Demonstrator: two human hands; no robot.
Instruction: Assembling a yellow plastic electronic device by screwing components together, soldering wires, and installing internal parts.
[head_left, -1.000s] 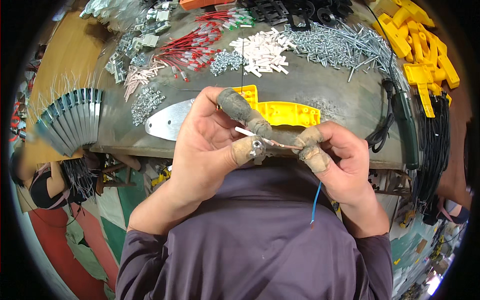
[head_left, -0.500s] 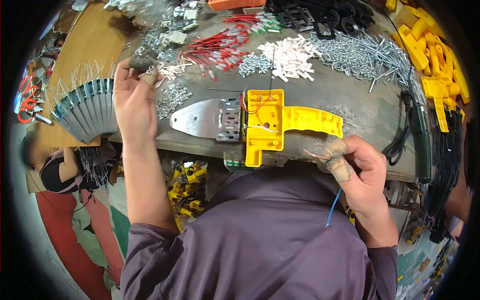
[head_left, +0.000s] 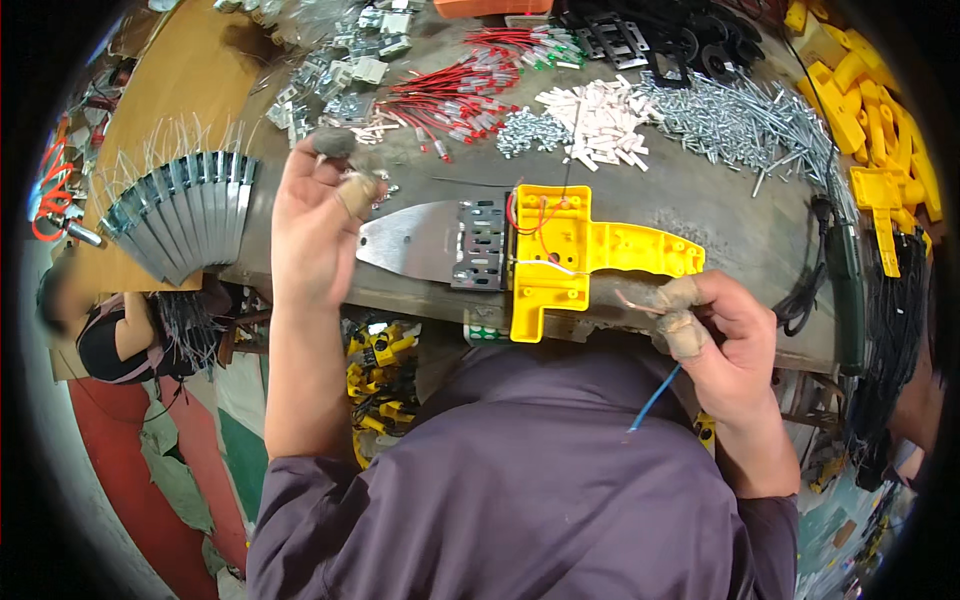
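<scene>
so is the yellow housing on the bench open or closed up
Open: the yellow housing lies hollow side up with no cover over it, so the red wires and white wire inside show.

The casing [head_left: 603, 247] is bright yellow, the blade [head_left: 410, 238] at its nine o'clock silver-grey. At four o'clock in the view, the wire [head_left: 654, 399] is blue, its bared strands [head_left: 630, 302] coppery. Finger wraps [head_left: 687, 338] are tan, smudged grey. Toward one o'clock lie white sleeves [head_left: 602, 120]; at two, silvery screws [head_left: 745, 122]. The shirt [head_left: 540, 480] at six is plain purplish grey.

Casing [head_left: 600, 248] on workbench [head_left: 715, 215], screws [head_left: 745, 125] behind
</scene>
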